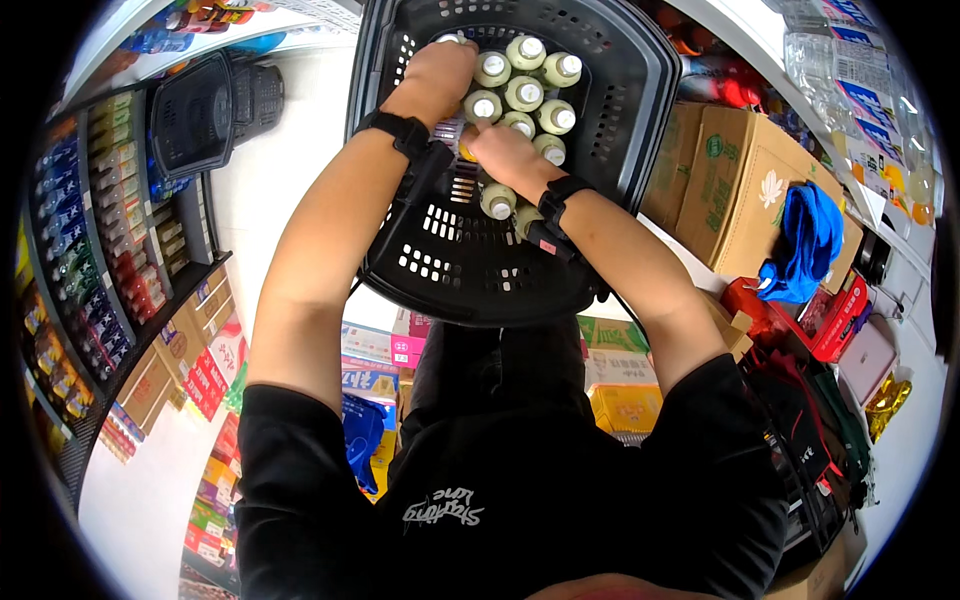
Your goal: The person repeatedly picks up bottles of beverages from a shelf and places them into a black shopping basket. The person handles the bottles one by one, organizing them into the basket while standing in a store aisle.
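Note:
A black plastic shopping basket (630,97) with slotted walls is before me, holding several bottles (524,94) with white caps and pale yellow-green contents. Most stand upright in a cluster at its far middle. My left hand (442,75) reaches in at the cluster's left edge, its fingers closed around the top of a white-capped bottle (451,37). Nearer to me, my right hand (510,154) curls over a small orange-coloured item (466,152), mostly hidden by the fingers. Another bottle (498,201) stands just below that hand, and one more is partly covered by the wrist.
Stacked black baskets (193,112) stand at the left, beside shelves of bottled drinks (124,210). At the right are cardboard cartons (739,187), with a blue cloth (806,240) over one. Water bottles (862,82) line the upper right shelf. Boxed goods (622,405) lie below the basket.

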### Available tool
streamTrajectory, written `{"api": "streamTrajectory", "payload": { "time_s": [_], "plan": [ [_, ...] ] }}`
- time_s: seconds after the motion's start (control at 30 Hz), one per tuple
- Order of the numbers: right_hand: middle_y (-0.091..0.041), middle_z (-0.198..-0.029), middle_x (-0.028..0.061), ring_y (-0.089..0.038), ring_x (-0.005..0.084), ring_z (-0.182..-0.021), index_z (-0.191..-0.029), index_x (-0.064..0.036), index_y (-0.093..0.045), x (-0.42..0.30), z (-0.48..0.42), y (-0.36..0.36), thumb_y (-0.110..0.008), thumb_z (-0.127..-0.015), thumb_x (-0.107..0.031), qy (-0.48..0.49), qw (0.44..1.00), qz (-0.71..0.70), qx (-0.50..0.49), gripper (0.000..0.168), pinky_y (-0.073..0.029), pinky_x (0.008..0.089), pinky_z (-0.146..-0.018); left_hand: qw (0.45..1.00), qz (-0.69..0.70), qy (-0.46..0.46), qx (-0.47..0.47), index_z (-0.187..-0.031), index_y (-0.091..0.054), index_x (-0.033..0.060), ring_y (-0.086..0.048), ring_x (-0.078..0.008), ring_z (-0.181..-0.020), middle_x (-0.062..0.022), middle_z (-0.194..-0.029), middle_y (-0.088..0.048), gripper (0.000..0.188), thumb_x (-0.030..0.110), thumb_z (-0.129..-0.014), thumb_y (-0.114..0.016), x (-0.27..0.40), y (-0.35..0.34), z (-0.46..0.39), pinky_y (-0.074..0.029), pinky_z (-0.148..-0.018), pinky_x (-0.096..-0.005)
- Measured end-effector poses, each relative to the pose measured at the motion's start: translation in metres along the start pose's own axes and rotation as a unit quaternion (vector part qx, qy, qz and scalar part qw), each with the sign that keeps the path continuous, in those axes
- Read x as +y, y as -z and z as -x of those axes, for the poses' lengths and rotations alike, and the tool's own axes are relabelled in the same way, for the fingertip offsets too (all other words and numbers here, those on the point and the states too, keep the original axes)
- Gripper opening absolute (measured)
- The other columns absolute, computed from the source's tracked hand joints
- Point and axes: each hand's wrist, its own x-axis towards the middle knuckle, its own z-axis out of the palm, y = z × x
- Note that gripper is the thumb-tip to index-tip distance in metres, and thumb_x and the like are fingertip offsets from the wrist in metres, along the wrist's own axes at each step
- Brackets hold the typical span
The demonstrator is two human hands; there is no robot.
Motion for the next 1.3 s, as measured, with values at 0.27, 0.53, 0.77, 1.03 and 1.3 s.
{"api": "streamTrajectory", "payload": {
  "time_s": [0.27,0.53,0.77,1.03,1.3],
  "plan": [
    [-0.069,-0.094,0.0184,-0.072,0.0356,-0.081,-0.112,-0.001,-0.064,0.005,0.017,0.027,-0.055,-0.090,-0.009,0.029,0.999,-0.008,0.031,0.025,-0.058,0.0437,-0.064,0.999,0.031,0.015,0.031,-0.110,-0.064,0.0016,-0.069,-0.0401,-0.095,-0.0235,-0.098,-0.071,0.032,0.018,-0.082,-0.070,0.002,0.058,0.032,-0.056,-0.084,-0.0475],
    [-0.065,-0.095,0.0156,-0.068,0.0380,-0.084,-0.112,-0.007,-0.063,-0.005,0.125,0.231,-0.065,-0.085,-0.015,0.019,0.994,-0.006,0.111,0.029,-0.056,0.0480,-0.071,0.983,0.118,-0.074,0.123,-0.102,-0.061,0.0030,-0.066,-0.0427,-0.088,-0.0211,-0.089,-0.069,0.026,0.022,-0.087,-0.069,0.043,0.174,0.118,-0.052,-0.075,-0.0506],
    [-0.064,-0.094,0.0135,-0.067,0.0340,-0.079,-0.109,-0.007,-0.063,-0.012,0.249,0.400,-0.069,-0.087,-0.023,0.047,0.969,0.089,0.226,0.027,-0.056,0.0442,-0.067,0.942,0.187,-0.162,0.228,-0.096,-0.066,0.0062,-0.068,-0.0368,-0.070,-0.0168,-0.073,-0.068,0.018,0.022,-0.087,-0.071,0.170,0.325,0.175,-0.052,-0.064,-0.0450],
    [-0.065,-0.092,0.0076,-0.069,0.0283,-0.081,-0.110,-0.009,-0.064,0.021,0.406,0.540,-0.072,-0.085,-0.021,0.069,0.925,0.184,0.326,0.029,-0.055,0.0388,-0.065,0.843,0.238,-0.296,0.380,-0.094,-0.067,0.0030,-0.063,-0.0224,-0.056,-0.0107,-0.068,-0.066,0.011,0.011,-0.088,-0.072,0.337,0.418,0.178,-0.049,-0.054,-0.0316],
    [-0.069,-0.096,0.0116,-0.068,0.0317,-0.088,-0.106,-0.006,-0.067,0.115,0.523,0.640,-0.069,-0.088,-0.023,0.007,0.860,0.250,0.445,0.025,-0.056,0.0417,-0.074,0.759,0.305,-0.281,0.501,-0.093,-0.066,0.0012,-0.053,-0.0115,-0.055,-0.0051,-0.063,-0.059,0.011,0.012,-0.093,-0.068,0.454,0.464,0.060,-0.043,-0.053,-0.0267]
  ]
}}
